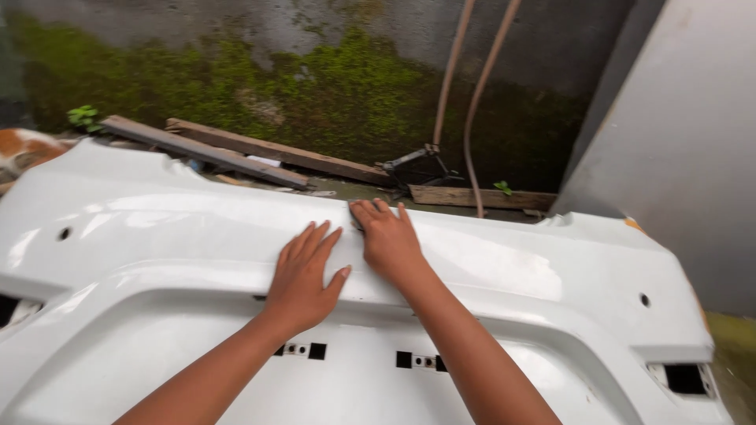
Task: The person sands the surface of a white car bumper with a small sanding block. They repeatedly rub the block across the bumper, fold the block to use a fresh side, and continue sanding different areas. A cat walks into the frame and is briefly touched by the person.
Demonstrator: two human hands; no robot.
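A white car bumper (157, 236) lies across the view, its glossy face up. Both hands rest on its upper ridge near the middle: the left hand (303, 275) flat with fingers spread, the right hand (390, 236) open, fingertips at the far edge. Beyond that edge lie wooden planks (236, 149) against a mossy wall (331, 86); two hoses (472, 102) hang down.

Head camera looks down, close

Glossy smooth white plastic bumper (157, 236) (weathered rough wooden planks (260, 149) behind).
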